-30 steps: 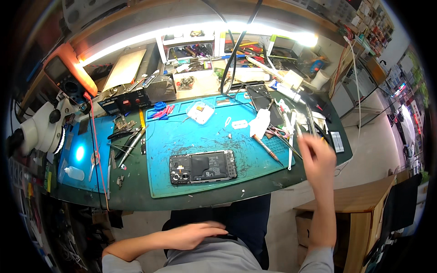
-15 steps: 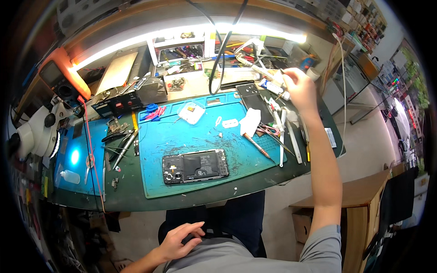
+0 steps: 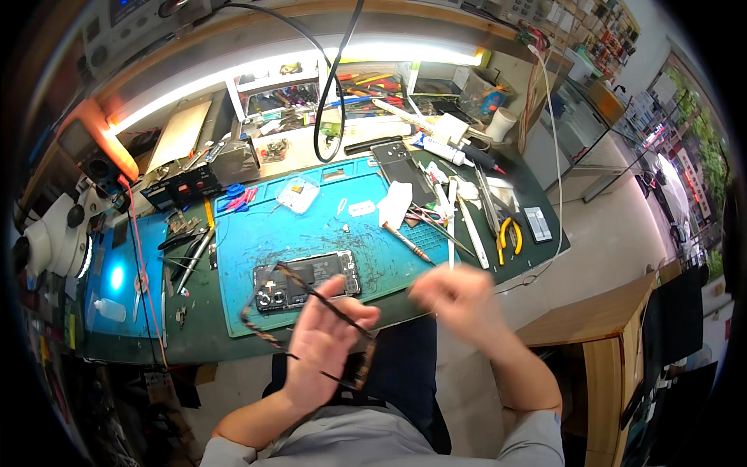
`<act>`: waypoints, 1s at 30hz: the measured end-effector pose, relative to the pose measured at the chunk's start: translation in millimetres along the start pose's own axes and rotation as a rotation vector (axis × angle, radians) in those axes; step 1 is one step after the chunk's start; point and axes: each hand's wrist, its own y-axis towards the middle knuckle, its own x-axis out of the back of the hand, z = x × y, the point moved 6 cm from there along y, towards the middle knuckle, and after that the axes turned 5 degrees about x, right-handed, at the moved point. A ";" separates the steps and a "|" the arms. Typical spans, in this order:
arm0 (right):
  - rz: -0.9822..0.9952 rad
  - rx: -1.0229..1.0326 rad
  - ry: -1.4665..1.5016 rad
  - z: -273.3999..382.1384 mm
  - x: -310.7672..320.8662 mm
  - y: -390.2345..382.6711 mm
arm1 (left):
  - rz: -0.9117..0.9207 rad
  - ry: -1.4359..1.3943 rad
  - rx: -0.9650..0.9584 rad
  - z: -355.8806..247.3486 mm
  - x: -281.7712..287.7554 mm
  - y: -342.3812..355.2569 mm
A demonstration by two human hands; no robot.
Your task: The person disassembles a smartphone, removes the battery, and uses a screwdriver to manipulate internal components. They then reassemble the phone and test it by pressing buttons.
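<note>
My left hand point(image 3: 317, 350) is raised over the bench's front edge with a pair of glasses point(image 3: 365, 367) in its grip. The glasses have a dark, brown-mottled frame, and their thin parts cross in front of the fingers. To its right, my right hand point(image 3: 459, 302) hovers off the front edge, fingers curled and smeared by motion; whether it holds anything is hidden. Behind the glasses lies an opened phone point(image 3: 342, 268) on the blue mat point(image 3: 257, 233), its inside facing up and partly covered by my left hand.
A screwdriver-like tool point(image 3: 406, 243), scissors, and yellow-handled pliers point(image 3: 510, 235) lie right of the mat. A dark phone panel point(image 3: 398, 167) and white tube point(image 3: 445, 149) lie behind. At left stand an orange multimeter point(image 3: 101, 152) and white microscope point(image 3: 54, 241). A cable loop point(image 3: 320, 117) hangs overhead.
My right hand has come down from the back right to the front edge. My left hand has risen from my lap and now holds the glasses. The view has shifted.
</note>
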 end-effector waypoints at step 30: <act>0.224 0.243 0.016 123.7 -181.3 -48.7 | -0.567 0.522 -0.626 -69.1 110.3 -94.2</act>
